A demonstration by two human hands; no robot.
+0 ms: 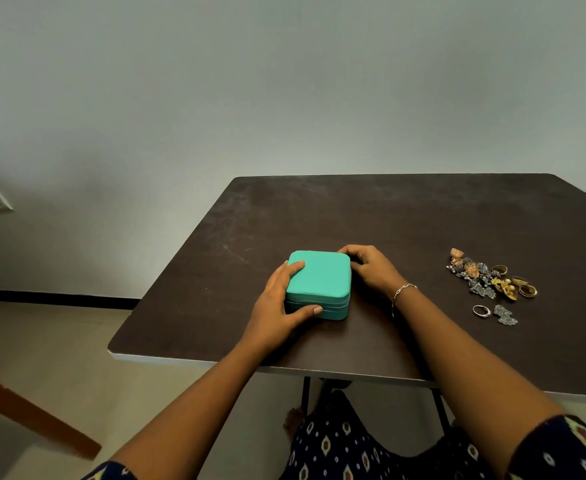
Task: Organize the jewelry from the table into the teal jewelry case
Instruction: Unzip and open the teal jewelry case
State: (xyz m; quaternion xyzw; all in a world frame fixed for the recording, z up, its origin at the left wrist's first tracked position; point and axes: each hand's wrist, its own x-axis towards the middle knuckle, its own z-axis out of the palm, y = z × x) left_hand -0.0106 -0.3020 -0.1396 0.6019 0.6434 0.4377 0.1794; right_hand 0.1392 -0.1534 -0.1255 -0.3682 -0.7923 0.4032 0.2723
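Note:
A closed teal jewelry case [321, 277] sits on the dark table [406, 216], left of its middle. My left hand [277, 303] grips the case's left side, fingers on the lid and thumb along the front wall. My right hand [371, 268] is at the case's far right corner with fingers curled against it. A pile of jewelry [489, 275] with earrings and gold rings lies to the right. Nearer the front edge lie a silver ring [481, 310] and a silver earring [505, 315].
The table's front edge [319, 370] runs just before my forearms. A wall stands behind the table. A wooden furniture piece [32, 414] is on the floor at lower left. My lap in patterned cloth [354, 445] is under the table.

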